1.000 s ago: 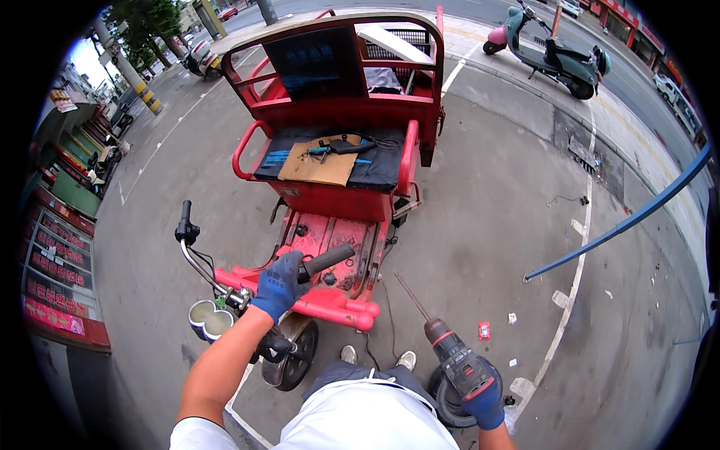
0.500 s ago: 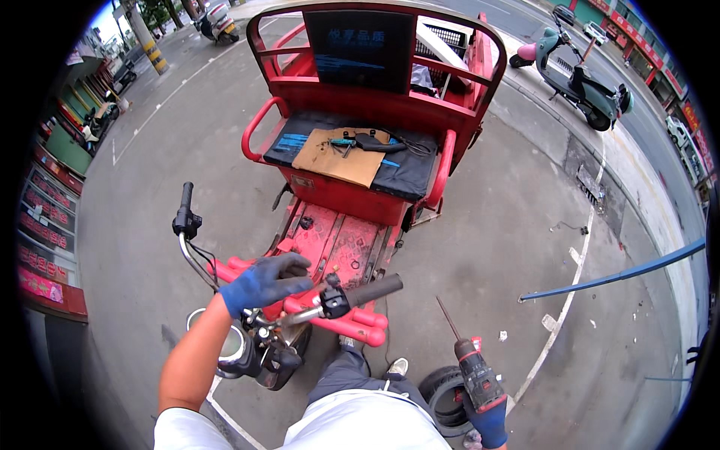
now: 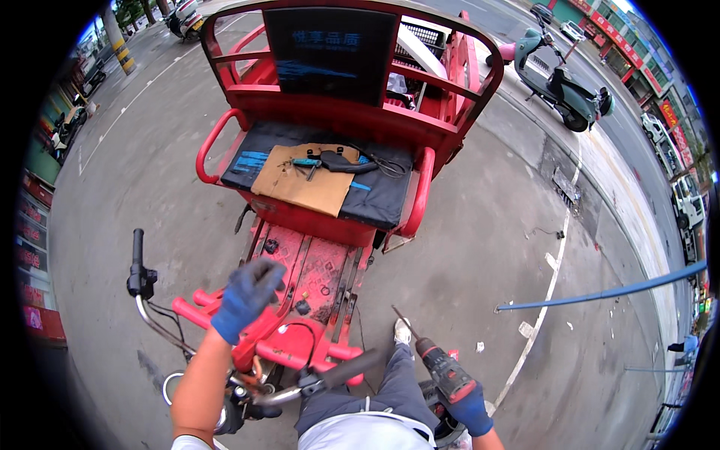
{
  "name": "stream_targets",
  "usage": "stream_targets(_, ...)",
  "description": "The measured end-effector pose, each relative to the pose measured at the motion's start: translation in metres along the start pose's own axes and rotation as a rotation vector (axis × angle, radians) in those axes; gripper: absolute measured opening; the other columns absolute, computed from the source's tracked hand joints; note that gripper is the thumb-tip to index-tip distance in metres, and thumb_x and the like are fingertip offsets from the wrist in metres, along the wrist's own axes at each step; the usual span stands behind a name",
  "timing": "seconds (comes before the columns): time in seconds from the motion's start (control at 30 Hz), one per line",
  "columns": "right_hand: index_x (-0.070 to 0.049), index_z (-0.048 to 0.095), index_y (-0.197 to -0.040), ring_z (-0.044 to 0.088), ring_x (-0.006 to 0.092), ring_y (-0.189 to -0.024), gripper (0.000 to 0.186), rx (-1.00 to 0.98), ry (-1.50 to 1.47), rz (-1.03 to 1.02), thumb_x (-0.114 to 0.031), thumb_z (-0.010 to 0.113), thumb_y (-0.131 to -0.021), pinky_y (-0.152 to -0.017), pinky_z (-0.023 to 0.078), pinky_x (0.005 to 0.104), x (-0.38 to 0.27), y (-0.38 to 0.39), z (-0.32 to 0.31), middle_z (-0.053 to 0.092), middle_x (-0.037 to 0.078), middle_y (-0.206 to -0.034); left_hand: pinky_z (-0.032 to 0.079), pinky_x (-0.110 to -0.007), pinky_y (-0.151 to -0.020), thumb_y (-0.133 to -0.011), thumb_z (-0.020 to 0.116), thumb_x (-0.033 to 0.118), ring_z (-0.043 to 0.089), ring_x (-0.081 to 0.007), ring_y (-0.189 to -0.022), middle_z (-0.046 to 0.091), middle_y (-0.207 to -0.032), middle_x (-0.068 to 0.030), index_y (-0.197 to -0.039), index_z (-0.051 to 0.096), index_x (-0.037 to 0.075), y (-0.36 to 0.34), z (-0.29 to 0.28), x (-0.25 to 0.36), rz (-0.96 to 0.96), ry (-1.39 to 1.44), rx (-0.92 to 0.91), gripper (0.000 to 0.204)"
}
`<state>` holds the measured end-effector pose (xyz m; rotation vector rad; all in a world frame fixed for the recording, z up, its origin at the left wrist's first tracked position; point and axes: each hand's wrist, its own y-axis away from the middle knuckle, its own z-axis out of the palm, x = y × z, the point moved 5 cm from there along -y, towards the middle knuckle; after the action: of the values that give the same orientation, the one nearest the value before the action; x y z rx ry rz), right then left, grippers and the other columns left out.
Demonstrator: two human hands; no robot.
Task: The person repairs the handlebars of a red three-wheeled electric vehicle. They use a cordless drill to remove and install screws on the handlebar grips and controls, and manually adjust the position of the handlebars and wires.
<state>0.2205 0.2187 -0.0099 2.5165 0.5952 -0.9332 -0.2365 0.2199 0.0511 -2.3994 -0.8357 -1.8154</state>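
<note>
My left hand [image 3: 246, 298], in a blue-and-grey glove, is raised over the red front frame [image 3: 274, 346] with fingers loosely bent and nothing visible in them. Below it are the handlebar's right grip [image 3: 346, 370] and, farther left, the left grip [image 3: 139, 253]. My right hand [image 3: 466, 406], gloved alike, holds a grey-and-red power drill [image 3: 444, 369] with its long bit angled up and forward. The red tricycle's black seat [image 3: 375, 202] carries cardboard [image 3: 285, 187] with a dark curved part [image 3: 339, 162] and small tools [image 3: 306, 163].
A pale green scooter [image 3: 555, 90] stands at the upper right, another [image 3: 180, 21] at the upper left. A blue bar [image 3: 600, 289] crosses the right side. A black tyre [image 3: 429, 397] lies beside my legs. A striped pole [image 3: 120, 49] and shopfronts line the left.
My left hand has left the handlebar and risen above the front frame. The view has shifted, and my right leg now reaches farther forward beside the tricycle.
</note>
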Motion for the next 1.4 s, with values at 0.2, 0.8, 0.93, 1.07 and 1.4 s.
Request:
stream_targets(0.2,-0.009,0.064,-0.100,0.068,0.0264,-0.088,0.024,-0.204,0.214,-0.455,-0.014,0.068,-0.078,-0.076,0.055,0.0359,0.100,-0.116,0.029,0.068,0.009,-0.098,0.050,-0.029,-0.058,-0.091,0.059,0.026,0.062,-0.0121,-0.063,0.066,-0.081,-0.0078,-0.100,0.063,0.001,-0.174,0.026,-0.011,-0.034,-0.200,0.162,0.027)
stream_targets(0.8,-0.001,0.055,-0.123,0.061,0.0235,-0.106,0.038,-0.348,-0.708,0.400,-0.005,0.061,-0.086,-0.096,0.048,0.0372,0.283,-0.157,0.019,0.065,0.010,-0.113,0.048,-0.045,-0.095,-0.087,0.059,0.027,0.060,-0.0350,-0.113,0.063,-0.120,-0.0185,-0.114,0.065,0.011,-0.568,0.068,-0.133,-0.332,-1.223,0.457,0.032)
stream_targets(0.93,-0.002,0.058,-0.118,0.060,0.0286,-0.109,0.036,-0.303,-0.410,-0.051,-0.006,0.063,-0.082,-0.098,0.045,0.0415,0.234,-0.202,-0.016,0.065,0.013,-0.113,0.050,-0.045,-0.092,-0.085,0.063,0.026,0.062,-0.0362,-0.108,0.064,-0.116,-0.0213,-0.110,0.065,0.006,-0.565,0.077,-0.117,-0.067,-1.178,0.611,0.033)
stream_targets(1.07,-0.002,0.066,-0.105,0.060,0.0354,-0.107,0.028,-0.218,-0.196,-0.076,-0.006,0.065,-0.077,-0.094,0.046,0.0490,0.251,-0.158,-0.015,0.066,0.019,-0.107,0.053,-0.043,-0.078,-0.079,0.073,0.028,0.068,-0.0328,-0.086,0.070,-0.094,-0.0179,-0.100,0.066,0.000,-0.538,0.040,-0.109,-0.031,-0.897,0.739,0.035)
stream_targets(1.4,-0.007,0.063,-0.114,0.060,0.0307,-0.104,0.039,-0.209,0.017,-0.428,-0.030,0.071,-0.084,-0.089,0.046,0.0449,0.134,-0.166,-0.027,0.065,0.011,-0.113,0.059,-0.028,-0.060,-0.086,0.071,0.010,0.065,-0.0150,-0.068,0.066,-0.083,-0.0096,-0.096,0.060,-0.001,-0.220,-0.013,0.111,-0.013,0.031,0.123,0.019)
